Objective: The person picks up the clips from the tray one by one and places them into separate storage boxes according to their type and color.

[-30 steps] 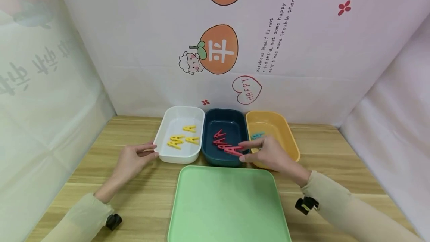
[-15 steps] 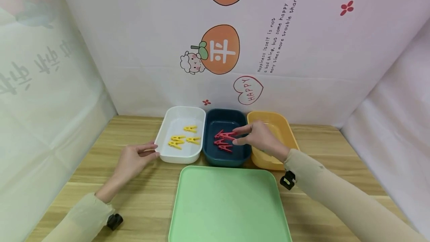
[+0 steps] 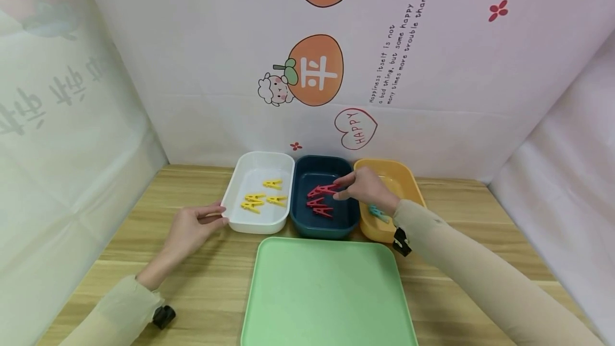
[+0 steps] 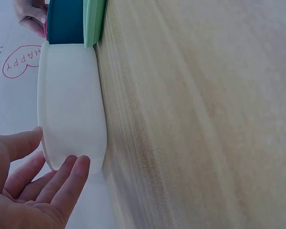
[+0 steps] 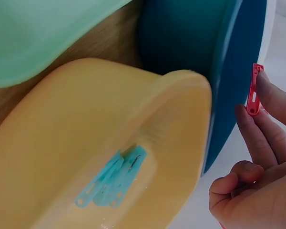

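Observation:
My right hand (image 3: 369, 188) is over the dark blue bin (image 3: 331, 228), its thumb and fingers pinching a red clothespin (image 3: 328, 189). The right wrist view shows this clothespin (image 5: 254, 90) between thumb and fingertips beside the blue bin's wall. Other red clothespins (image 3: 321, 210) lie in that bin, close to or touching the held one; I cannot tell which. My left hand (image 3: 189, 228) touches the near left part of the white bin (image 3: 257, 227) with extended fingers. In the left wrist view, the thumb (image 4: 26, 142) is at the rim and the other fingers are by the outer wall. Yellow clothespins (image 3: 276, 200) lie inside.
An orange-yellow bin (image 3: 417, 188) adjoins the blue one on the right and holds teal clothespins (image 3: 378, 212). In front of the row lies a light green tray (image 3: 326, 292) on the wooden table (image 3: 206, 292). Printed white cloth (image 3: 432, 138) stands right behind the bins.
My right hand has moved back and left, from the blue bin's near right corner to over its middle, carrying the red clothespin. My left hand stays at the white bin.

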Available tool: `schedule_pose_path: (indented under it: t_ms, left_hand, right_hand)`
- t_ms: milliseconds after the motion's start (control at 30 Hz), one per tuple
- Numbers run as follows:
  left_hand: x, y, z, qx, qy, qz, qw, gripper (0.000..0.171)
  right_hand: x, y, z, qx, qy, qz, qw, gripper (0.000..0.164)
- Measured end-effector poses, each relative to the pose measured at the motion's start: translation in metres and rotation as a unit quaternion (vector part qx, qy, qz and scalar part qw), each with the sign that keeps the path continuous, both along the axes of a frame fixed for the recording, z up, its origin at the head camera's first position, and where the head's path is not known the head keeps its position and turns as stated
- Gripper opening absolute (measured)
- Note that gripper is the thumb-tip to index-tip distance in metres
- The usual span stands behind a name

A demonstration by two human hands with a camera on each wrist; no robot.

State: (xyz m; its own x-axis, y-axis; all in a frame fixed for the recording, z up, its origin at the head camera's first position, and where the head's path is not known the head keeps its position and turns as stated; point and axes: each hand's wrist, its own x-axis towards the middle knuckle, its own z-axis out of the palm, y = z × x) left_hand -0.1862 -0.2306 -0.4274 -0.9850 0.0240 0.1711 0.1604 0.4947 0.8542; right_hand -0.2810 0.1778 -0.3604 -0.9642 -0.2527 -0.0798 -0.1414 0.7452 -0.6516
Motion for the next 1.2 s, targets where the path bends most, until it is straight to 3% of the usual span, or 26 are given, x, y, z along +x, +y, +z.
schedule_pose_path:
  t_ms: [433, 800, 1000, 1200]
  left_hand:
    - [-0.002, -0.001, -0.001, 0.006, 0.001, 0.003, 1.0000, 0.035]
    - [-0.002, -0.001, -0.003, 0.004, -0.003, 0.004, 1.0000, 0.035]
    - [-0.003, 0.000, -0.004, 0.007, -0.006, 0.001, 1.0000, 0.035]
    - [-0.001, 0.000, 0.001, 0.006, -0.009, -0.007, 0.9999, 0.035]
  right_hand:
    - [-0.022, -0.005, -0.009, 0.034, 0.001, -0.017, 0.999, 0.033]
    - [-0.024, -0.005, -0.014, 0.049, -0.003, -0.027, 0.998, 0.046]
    - [-0.015, -0.001, -0.003, 0.038, 0.014, -0.033, 0.999, 0.044]
    - [0.009, 0.010, 0.008, 0.056, 0.061, -0.032, 0.996, 0.035]
